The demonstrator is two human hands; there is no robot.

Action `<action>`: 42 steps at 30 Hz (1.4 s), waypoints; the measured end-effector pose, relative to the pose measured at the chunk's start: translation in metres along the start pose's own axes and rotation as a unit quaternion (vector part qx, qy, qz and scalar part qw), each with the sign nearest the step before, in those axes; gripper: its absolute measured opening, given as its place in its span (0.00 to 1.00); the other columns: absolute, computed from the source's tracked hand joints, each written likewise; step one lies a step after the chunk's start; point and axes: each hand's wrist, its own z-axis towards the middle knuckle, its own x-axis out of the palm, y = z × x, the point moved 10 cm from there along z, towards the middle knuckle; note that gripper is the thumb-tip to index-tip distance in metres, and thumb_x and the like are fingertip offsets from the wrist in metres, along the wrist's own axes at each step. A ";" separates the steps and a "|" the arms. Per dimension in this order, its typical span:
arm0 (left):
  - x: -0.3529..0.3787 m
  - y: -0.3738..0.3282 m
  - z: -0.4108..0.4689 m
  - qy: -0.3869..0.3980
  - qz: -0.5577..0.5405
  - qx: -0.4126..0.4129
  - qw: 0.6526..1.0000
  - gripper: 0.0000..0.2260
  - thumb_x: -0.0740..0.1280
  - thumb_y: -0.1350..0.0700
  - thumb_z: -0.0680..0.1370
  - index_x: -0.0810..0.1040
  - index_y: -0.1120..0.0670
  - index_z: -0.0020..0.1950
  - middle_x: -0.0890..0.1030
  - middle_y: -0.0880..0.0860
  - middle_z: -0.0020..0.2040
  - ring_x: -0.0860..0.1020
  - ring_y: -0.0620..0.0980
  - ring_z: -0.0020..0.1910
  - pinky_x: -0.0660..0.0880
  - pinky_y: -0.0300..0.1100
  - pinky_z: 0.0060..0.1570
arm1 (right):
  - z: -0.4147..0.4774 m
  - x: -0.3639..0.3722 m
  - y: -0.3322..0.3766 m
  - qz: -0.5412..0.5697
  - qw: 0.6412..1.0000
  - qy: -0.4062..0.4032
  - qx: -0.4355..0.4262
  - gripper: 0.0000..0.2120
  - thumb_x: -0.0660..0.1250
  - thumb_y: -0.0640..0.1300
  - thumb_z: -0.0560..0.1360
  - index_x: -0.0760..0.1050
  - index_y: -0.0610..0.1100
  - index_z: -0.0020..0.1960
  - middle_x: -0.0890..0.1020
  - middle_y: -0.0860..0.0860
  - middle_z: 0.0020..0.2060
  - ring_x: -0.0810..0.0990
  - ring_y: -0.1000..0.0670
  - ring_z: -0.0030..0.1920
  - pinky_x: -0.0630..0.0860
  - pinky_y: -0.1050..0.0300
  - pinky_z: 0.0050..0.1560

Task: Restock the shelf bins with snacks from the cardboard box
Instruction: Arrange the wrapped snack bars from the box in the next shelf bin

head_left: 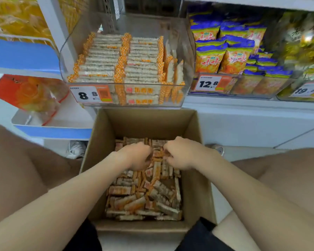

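Snacks (143,196) in orange-ended wrappers lie right under my fingers (168,151). My left hand (134,156) and right hand (181,154) are both down in the cardboard box (195,142), close together, with the fingers curled into the heap. Blur hides whether they have clamped on any bar, so I cannot tell. Around the fingers and nearer me, the bars lie loose and flat over the box floor, long axes pointing every way. Beyond the fingers, above the box's far wall, sits the clear shelf bin (188,57). The same bars are stacked there in two neat rows, long axes running left to right, with a few on end at its right side. Further right stand yellow-and-blue bags (210,58).
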 end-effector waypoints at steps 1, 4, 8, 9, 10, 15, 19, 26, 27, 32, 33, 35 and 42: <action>0.017 0.008 0.007 0.018 -0.009 -0.014 1.000 0.05 0.66 0.52 0.83 0.79 0.50 0.57 0.81 0.49 0.49 0.81 0.49 0.45 0.82 0.47 0.47 | 0.007 0.004 -0.002 0.000 1.000 -0.010 0.003 0.07 0.62 0.47 0.83 0.77 0.46 0.55 0.78 0.47 0.46 0.81 0.44 0.43 0.83 0.46 0.43; 0.069 0.026 0.023 0.072 -0.050 -0.040 0.995 0.06 0.67 0.54 0.82 0.79 0.49 0.58 0.81 0.50 0.54 0.80 0.50 0.49 0.81 0.46 0.49 | 0.027 0.027 -0.004 0.034 0.999 0.006 -0.003 0.07 0.61 0.46 0.83 0.74 0.44 0.50 0.78 0.47 0.43 0.81 0.43 0.41 0.83 0.43 0.43; 0.147 0.044 0.037 0.149 -0.059 -0.063 0.985 0.10 0.65 0.55 0.83 0.79 0.52 0.64 0.81 0.54 0.59 0.80 0.54 0.54 0.80 0.50 0.56 | 0.055 0.081 -0.006 0.119 0.990 0.075 0.025 0.09 0.61 0.45 0.84 0.75 0.40 0.57 0.80 0.45 0.45 0.82 0.41 0.47 0.81 0.44 0.48; 0.165 0.045 0.040 0.162 -0.062 -0.068 0.983 0.11 0.65 0.56 0.83 0.77 0.51 0.66 0.80 0.54 0.61 0.80 0.55 0.56 0.80 0.50 0.58 | 0.063 0.099 -0.008 0.133 0.987 0.089 0.036 0.10 0.60 0.44 0.84 0.76 0.40 0.58 0.79 0.45 0.49 0.80 0.41 0.52 0.79 0.47 0.48; 0.180 0.046 0.040 0.172 -0.064 -0.075 0.980 0.13 0.66 0.57 0.83 0.76 0.51 0.68 0.79 0.54 0.63 0.80 0.55 0.58 0.80 0.50 0.60 | 0.070 0.117 -0.009 0.147 0.982 0.104 0.052 0.08 0.60 0.43 0.84 0.76 0.40 0.55 0.77 0.45 0.49 0.79 0.41 0.53 0.77 0.50 0.46; 0.204 0.044 0.057 0.118 -0.159 -0.103 0.975 0.20 0.63 0.59 0.84 0.69 0.52 0.77 0.76 0.57 0.69 0.77 0.58 0.63 0.76 0.48 0.63 | 0.090 0.189 -0.027 0.248 0.948 0.116 0.165 0.03 0.64 0.40 0.82 0.76 0.42 0.54 0.73 0.44 0.50 0.78 0.42 0.53 0.74 0.53 0.45; 0.209 0.050 0.078 0.117 -0.266 -0.143 0.946 0.26 0.66 0.61 0.81 0.64 0.56 0.79 0.76 0.59 0.68 0.77 0.59 0.63 0.78 0.50 0.59 | 0.090 0.223 -0.030 0.321 0.918 0.136 0.188 0.12 0.63 0.39 0.82 0.71 0.44 0.65 0.74 0.45 0.55 0.75 0.43 0.52 0.72 0.52 0.50; 0.215 0.054 0.095 0.089 -0.354 -0.195 0.910 0.17 0.62 0.58 0.85 0.72 0.56 0.75 0.79 0.58 0.66 0.77 0.56 0.59 0.77 0.49 0.58 | 0.098 0.241 -0.038 0.307 0.923 0.119 0.202 0.25 0.69 0.42 0.80 0.65 0.43 0.75 0.75 0.42 0.63 0.77 0.41 0.59 0.74 0.50 0.50; 0.210 0.055 0.098 0.057 -0.349 -0.198 0.914 0.15 0.62 0.58 0.85 0.74 0.56 0.72 0.80 0.57 0.64 0.78 0.56 0.58 0.78 0.50 0.57 | 0.099 0.238 -0.041 0.313 0.921 0.095 0.209 0.21 0.69 0.43 0.80 0.69 0.44 0.71 0.76 0.43 0.62 0.78 0.41 0.59 0.76 0.50 0.52; 0.167 0.065 0.106 -0.137 -0.291 -0.192 0.927 0.14 0.65 0.63 0.83 0.77 0.52 0.68 0.79 0.56 0.64 0.80 0.58 0.59 0.80 0.54 0.57 | 0.091 0.213 -0.068 0.415 0.860 -0.033 0.295 0.16 0.63 0.43 0.84 0.73 0.44 0.71 0.78 0.42 0.66 0.78 0.38 0.64 0.73 0.55 0.53; 0.167 0.060 0.111 -0.126 -0.261 -0.160 0.944 0.20 0.65 0.63 0.82 0.73 0.49 0.72 0.76 0.56 0.68 0.79 0.59 0.61 0.80 0.55 0.57 | 0.087 0.208 -0.073 0.461 0.828 -0.060 0.313 0.17 0.62 0.42 0.84 0.74 0.44 0.72 0.78 0.43 0.67 0.77 0.39 0.65 0.72 0.56 0.54; 0.177 0.050 0.118 -0.064 -0.181 -0.116 0.974 0.28 0.65 0.60 0.82 0.63 0.41 0.78 0.70 0.54 0.73 0.78 0.63 0.61 0.80 0.54 0.50 | 0.085 0.203 -0.079 0.572 0.742 -0.101 0.336 0.18 0.62 0.45 0.84 0.75 0.45 0.73 0.78 0.45 0.67 0.78 0.40 0.66 0.73 0.56 0.59; 0.192 0.051 0.115 -0.029 -0.044 -0.078 0.996 0.19 0.72 0.51 0.77 0.75 0.45 0.68 0.75 0.52 0.63 0.77 0.58 0.53 0.74 0.47 0.44 | 0.094 0.191 -0.054 0.832 0.500 -0.069 0.230 0.14 0.65 0.50 0.82 0.80 0.38 0.54 0.82 0.42 0.41 0.77 0.47 0.32 0.71 0.56 0.28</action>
